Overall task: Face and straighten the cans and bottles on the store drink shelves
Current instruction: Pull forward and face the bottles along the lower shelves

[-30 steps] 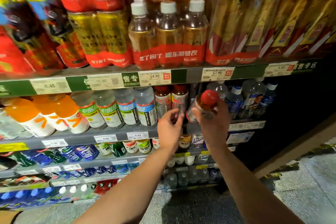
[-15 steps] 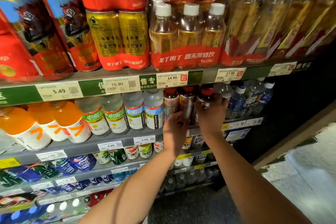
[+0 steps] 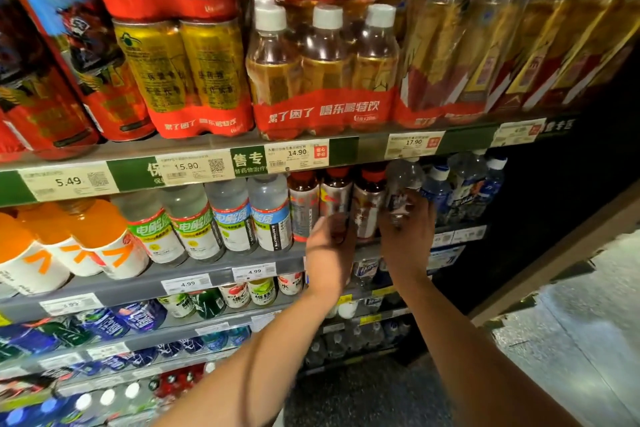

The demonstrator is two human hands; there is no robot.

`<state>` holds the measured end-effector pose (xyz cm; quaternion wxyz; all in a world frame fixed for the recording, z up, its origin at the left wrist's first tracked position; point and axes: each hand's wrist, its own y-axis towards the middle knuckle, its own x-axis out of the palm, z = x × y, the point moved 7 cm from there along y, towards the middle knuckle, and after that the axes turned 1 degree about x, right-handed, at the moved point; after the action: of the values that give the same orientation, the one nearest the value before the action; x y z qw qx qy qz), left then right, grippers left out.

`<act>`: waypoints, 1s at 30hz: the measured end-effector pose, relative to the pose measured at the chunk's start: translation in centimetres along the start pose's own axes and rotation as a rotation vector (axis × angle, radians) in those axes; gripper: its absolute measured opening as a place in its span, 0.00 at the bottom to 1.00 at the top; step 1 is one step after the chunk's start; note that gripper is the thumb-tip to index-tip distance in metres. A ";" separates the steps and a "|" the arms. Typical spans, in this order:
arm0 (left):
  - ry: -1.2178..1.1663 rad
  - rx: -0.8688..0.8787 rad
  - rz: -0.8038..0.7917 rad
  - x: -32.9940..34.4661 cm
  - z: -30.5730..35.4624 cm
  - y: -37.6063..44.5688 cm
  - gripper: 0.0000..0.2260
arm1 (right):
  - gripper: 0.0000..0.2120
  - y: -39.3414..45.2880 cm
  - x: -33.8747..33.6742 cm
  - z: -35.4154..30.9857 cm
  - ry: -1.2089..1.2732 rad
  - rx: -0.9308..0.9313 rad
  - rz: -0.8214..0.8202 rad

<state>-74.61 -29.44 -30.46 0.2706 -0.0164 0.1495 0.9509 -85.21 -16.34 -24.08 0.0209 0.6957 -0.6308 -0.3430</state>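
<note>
Three red-capped bottles with silver labels (image 3: 367, 204) stand side by side on the second grey shelf (image 3: 214, 276). My left hand (image 3: 327, 248) grips the lower part of the middle one (image 3: 335, 196). Just to their right is a clear bottle with a dark label (image 3: 403, 184), and my right hand (image 3: 407, 239) curls round its lower half. Both bottles stand upright at the shelf's front edge. Their bases are hidden behind my hands.
Left of my hands stand white-labelled bottles (image 3: 270, 218) and orange bottles (image 3: 93, 236). Blue-capped bottles (image 3: 440, 191) crowd the right. The top shelf carries shrink-wrapped packs of white-capped bottles (image 3: 325, 80) and cans (image 3: 187, 76). Lower shelves hold more drinks. Tiled floor (image 3: 571, 340) lies to the right.
My right hand set the tilted red-capped bottle upright into the row, then shifted right onto the clear bottle. My left hand stayed low on the red-capped bottles. The camera moved closer.
</note>
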 end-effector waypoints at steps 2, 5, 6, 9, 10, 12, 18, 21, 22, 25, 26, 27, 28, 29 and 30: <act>0.048 0.060 0.021 1.3 1.4 -0.7 0.12 | 0.19 0.9 -1.3 1.7 0.005 0.021 0.014; 0.064 0.058 0.085 3.8 2.2 -1.7 0.07 | 0.22 2.8 -3.1 4.0 0.006 0.044 0.000; 0.018 0.015 0.075 4.7 2.2 -2.1 0.08 | 0.24 3.4 -3.5 4.5 -0.005 0.035 -0.020; 0.043 -0.052 0.023 7.3 2.3 -2.8 0.10 | 0.31 4.9 -4.7 4.6 -0.030 -0.024 -0.091; 0.059 -0.058 0.031 7.8 2.6 -3.0 0.10 | 0.32 5.4 -4.8 4.6 -0.056 -0.062 -0.096; 0.125 -0.060 0.086 8.7 3.1 -3.2 0.10 | 0.34 6.2 -4.4 5.2 -0.140 -0.118 -0.123; 0.226 -0.071 0.247 9.9 4.0 -3.2 0.11 | 0.35 7.2 -3.4 6.9 -0.174 -0.051 -0.284; 0.253 -0.086 0.287 10.2 3.9 -3.4 0.12 | 0.36 6.8 -3.8 6.6 -0.165 -0.105 -0.248; 0.263 -0.088 0.292 10.2 3.8 -3.4 0.12 | 0.36 6.7 -3.8 6.6 -0.165 -0.115 -0.237; 0.264 -0.109 0.299 10.1 3.6 -3.5 0.13 | 0.33 6.7 -4.0 6.2 -0.173 -0.153 -0.204; 0.259 -0.117 0.301 10.0 3.6 -3.5 0.13 | 0.32 6.7 -3.9 6.1 -0.178 -0.164 -0.196; 0.250 -0.127 0.299 9.9 3.5 -3.4 0.13 | 0.31 6.7 -3.9 6.0 -0.171 -0.164 -0.191; 0.239 -0.136 0.293 9.9 3.4 -3.3 0.13 | 0.31 6.6 -3.8 5.9 -0.156 -0.154 -0.189; 0.231 -0.143 0.283 9.8 3.4 -3.3 0.13 | 0.30 6.6 -3.8 5.8 -0.137 -0.144 -0.187; 0.226 -0.146 0.272 9.8 3.3 -3.2 0.13 | 0.30 6.6 -3.7 5.9 -0.114 -0.129 -0.190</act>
<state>-81.12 -20.86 -29.27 0.1190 -0.1224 0.1106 0.9791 -93.79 -12.00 -23.83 -0.0031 0.7287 -0.5390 -0.4223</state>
